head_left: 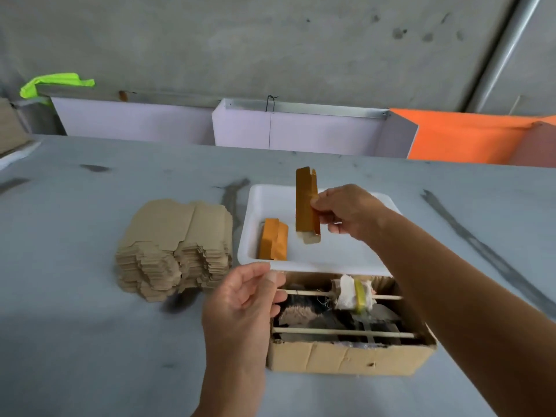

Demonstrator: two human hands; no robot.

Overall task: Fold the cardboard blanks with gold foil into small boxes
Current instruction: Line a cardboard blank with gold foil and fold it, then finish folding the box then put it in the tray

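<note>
Gold box (306,203) stands upright, long axis vertical, above white tray (331,257). R hand (346,213) pinches its right edge; L hand (243,299) near tray's front, relaxed, holding nothing.

No text, label, brand, number or sign can be read anywhere in the head view. The faces that might carry print are all plain: the gold-foil blank (306,203), the stack of cardboard blanks (173,248), the white tray (313,260) and the open cardboard box (346,356). The panels behind the table show only flat white and orange.
</note>
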